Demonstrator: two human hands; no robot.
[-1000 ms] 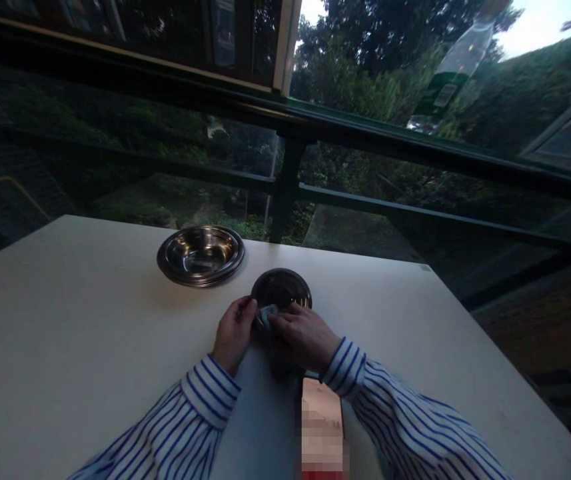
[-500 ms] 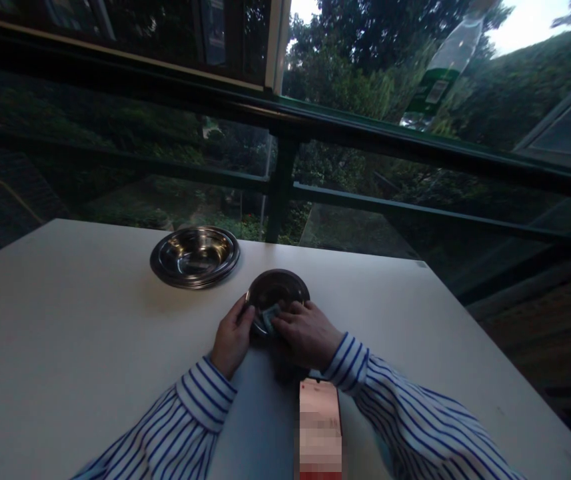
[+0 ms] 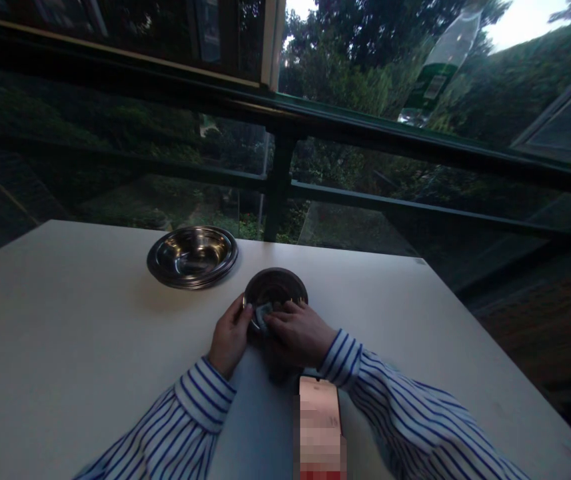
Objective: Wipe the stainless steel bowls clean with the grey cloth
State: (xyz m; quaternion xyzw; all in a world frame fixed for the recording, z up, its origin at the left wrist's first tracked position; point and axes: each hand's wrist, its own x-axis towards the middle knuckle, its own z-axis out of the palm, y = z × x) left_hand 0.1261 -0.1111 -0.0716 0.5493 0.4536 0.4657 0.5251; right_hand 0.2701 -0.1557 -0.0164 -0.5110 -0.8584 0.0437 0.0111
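A round metal bowl (image 3: 276, 281) is tilted towards me above the white table. My left hand (image 3: 230, 337) grips its left rim, thumb on the inner side. Inside the bowl, my right hand (image 3: 301, 331) presses a small greyish-blue cloth (image 3: 264, 316) against the lower left of the inner wall. The right fingers are closed over the cloth and hide part of it. Behind and to the left stands a stack of shiny metal bowls (image 3: 192, 259), nested and upright, touched by neither hand.
A phone (image 3: 319, 407) with a lit, partly blurred screen lies close to me on the white table (image 3: 90, 347). Beyond the table's far edge runs a dark railing (image 3: 365, 133) with glass. A plastic bottle (image 3: 435, 77) with a green label stands on the rail.
My right hand and the cloth have moved slightly left inside the bowl. My left hand keeps its grip on the rim. The view has shifted a little.
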